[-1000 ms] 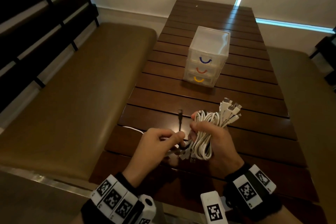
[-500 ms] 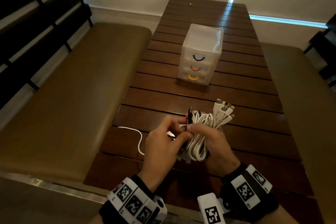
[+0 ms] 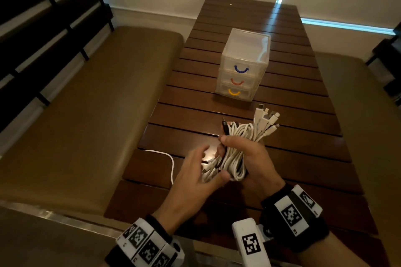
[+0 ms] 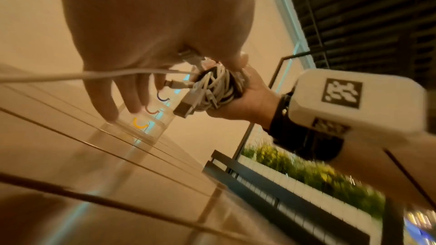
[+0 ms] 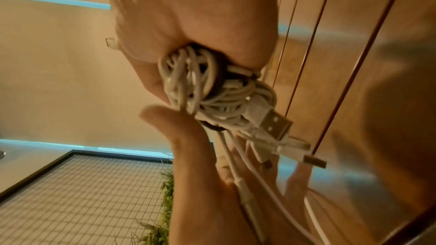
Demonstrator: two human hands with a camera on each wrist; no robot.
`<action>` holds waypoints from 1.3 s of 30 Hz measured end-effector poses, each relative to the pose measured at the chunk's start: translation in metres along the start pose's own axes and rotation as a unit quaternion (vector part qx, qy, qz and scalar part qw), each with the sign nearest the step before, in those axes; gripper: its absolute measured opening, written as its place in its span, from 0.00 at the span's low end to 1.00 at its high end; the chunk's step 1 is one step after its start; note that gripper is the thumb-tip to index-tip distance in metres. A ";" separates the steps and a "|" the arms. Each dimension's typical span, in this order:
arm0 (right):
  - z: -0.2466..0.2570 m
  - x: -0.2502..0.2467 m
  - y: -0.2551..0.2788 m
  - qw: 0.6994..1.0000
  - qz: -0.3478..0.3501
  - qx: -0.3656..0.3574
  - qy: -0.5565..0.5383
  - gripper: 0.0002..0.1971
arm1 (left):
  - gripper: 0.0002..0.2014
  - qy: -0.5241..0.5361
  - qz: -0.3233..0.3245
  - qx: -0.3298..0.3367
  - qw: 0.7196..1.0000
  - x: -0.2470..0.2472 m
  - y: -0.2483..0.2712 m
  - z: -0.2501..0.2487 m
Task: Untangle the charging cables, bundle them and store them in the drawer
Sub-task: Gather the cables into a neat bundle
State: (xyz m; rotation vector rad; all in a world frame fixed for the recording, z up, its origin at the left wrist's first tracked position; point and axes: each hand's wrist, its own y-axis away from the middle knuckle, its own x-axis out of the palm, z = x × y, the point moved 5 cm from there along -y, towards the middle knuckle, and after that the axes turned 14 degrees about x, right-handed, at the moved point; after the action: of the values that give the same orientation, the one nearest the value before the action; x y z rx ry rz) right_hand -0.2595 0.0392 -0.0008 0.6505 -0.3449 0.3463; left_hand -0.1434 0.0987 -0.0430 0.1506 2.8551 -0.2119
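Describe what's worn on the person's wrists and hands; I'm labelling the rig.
Both hands are bare, no gloves or sleeves. The left wrist and right wrist each wear a black band carrying white blocks printed with black square-patterned markers. A white camera housing with its own marker sits by the right wrist.

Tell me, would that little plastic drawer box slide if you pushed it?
Probably. The drawer box looks like thin, see-through plastic, so likely light, and the table looks glossy. It stands taller than wide, so a high push might tip it.
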 end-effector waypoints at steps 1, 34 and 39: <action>0.000 0.002 -0.002 1.000 -0.002 -0.002 -0.004 0.09 | 0.42 0.045 0.021 -0.008 0.999 0.001 -0.002 -0.002; -0.011 -0.022 0.010 0.999 0.027 0.011 0.031 0.23 | 0.15 -0.073 0.133 -0.018 0.988 0.030 -0.045 -0.034; -0.021 -0.018 0.006 0.999 -0.006 0.039 0.033 0.06 | 0.15 -0.043 0.138 -0.005 0.990 0.033 -0.040 -0.028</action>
State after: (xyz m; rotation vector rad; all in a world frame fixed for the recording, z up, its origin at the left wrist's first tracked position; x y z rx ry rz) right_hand -0.2740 0.0539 -0.0209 0.7164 -0.2643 0.3699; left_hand -0.1873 0.0669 -0.0207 0.5168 2.7110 -0.1423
